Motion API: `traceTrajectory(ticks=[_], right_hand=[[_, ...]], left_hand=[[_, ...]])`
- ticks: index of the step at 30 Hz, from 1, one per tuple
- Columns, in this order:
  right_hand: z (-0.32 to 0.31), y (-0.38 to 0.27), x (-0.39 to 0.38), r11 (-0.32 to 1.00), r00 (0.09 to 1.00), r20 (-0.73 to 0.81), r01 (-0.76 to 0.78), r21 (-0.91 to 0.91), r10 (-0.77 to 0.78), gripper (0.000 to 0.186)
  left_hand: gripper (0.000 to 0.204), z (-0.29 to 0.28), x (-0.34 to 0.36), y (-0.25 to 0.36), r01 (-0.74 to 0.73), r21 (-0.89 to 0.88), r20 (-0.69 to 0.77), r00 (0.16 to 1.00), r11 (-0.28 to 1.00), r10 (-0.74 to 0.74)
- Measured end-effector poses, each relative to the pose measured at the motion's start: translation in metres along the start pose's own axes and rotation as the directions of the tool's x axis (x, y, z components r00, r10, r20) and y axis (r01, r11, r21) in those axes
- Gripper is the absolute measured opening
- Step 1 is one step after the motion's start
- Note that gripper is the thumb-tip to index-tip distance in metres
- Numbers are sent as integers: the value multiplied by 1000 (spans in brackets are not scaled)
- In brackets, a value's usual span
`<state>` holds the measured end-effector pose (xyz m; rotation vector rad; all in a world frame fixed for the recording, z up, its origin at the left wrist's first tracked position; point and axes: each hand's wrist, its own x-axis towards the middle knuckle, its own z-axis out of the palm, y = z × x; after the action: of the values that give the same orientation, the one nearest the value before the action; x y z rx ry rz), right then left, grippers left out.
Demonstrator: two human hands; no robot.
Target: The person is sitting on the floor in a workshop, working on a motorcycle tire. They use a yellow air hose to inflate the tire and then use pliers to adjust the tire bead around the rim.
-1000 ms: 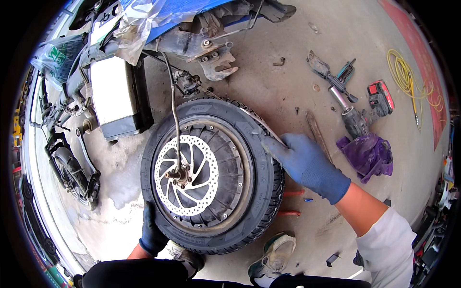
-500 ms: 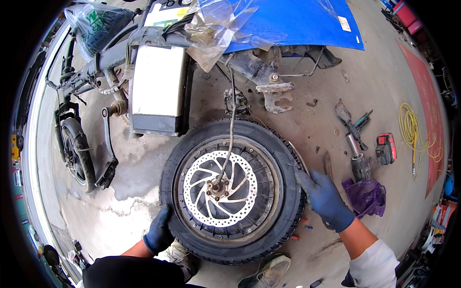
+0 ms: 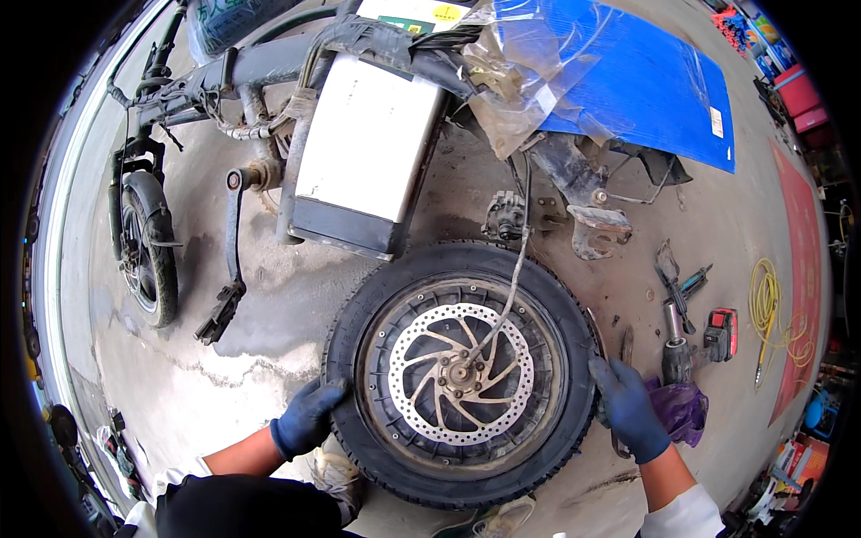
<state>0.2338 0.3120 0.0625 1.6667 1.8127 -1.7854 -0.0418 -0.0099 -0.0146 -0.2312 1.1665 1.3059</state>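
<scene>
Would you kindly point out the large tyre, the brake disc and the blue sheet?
Large tyre (image 3: 439,260), head view: upper sidewall.
Brake disc (image 3: 399,377), head view: left side of its outer ring.
Blue sheet (image 3: 650,100), head view: middle of its flat face.

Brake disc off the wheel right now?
No: the silver brake disc sits on the face of the wheel, centred around the axle.

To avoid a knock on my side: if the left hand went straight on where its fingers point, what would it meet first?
The left edge of the black tyre. The left hand seems to be right at it, though depth makes actual contact hard to confirm.
</scene>
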Motion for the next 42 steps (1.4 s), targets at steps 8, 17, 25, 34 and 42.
traceTrajectory(ticks=[8, 17, 25, 34, 42], right_hand=[[6, 7, 5, 992, 994, -37, 96, -80, -99, 34], [4, 15, 8, 990, 993, -22, 111, -90, -113, 41], [-17, 99, 14, 987, 986, -84, 135, -84, -142, 31], [-16, 77, -16, 912, 958, -229, 70, -405, -175, 30], [-18, 62, -41, 987, 995, -51, -83, 140, 91, 36]], left_hand=[[48, 10, 26, 43, -76, 34, 94, 993, 997, 73], [49, 23, 32, 68, -45, 150, 144, 989, 988, 23], [53, 26, 27, 54, -23, 50, 36, 999, 998, 22], [55, -4, -6, 17, -69, 123, 157, 986, 990, 49], [46, 8, -34, 50, 116, 703, 155, 938, 702, -310]])
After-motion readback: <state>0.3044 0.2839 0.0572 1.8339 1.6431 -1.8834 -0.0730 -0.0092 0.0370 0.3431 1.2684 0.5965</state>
